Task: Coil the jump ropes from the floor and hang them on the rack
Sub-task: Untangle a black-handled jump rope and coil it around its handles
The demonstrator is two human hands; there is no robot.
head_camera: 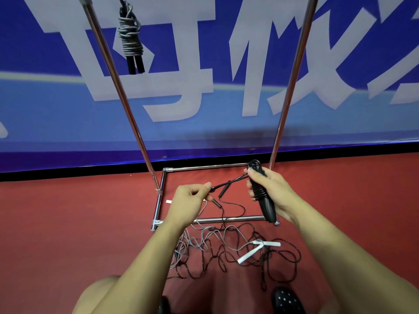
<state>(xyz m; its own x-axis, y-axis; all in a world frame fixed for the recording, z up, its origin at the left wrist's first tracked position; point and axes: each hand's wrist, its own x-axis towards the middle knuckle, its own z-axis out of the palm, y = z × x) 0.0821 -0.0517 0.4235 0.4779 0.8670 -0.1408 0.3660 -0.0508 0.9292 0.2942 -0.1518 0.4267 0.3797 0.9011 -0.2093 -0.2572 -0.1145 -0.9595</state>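
R hand [269, 191] gripped the black rope bundle [263, 196], fingers curled round its handles, above the rack [127, 105] base. L hand [192, 198] pinched the cord end [224, 184]. 1 coiled rope [131, 39] hung on rack; others tangled on floor [56, 223].

A sports hall or gym: red sport flooring [68, 223] runs across the lower half, meeting at 12 o'clock a big blue banner [204, 64] with large white characters. A chrome rack [127, 103] stands before it, and jump ropes [226, 245] lie tangled at 6 o'clock.
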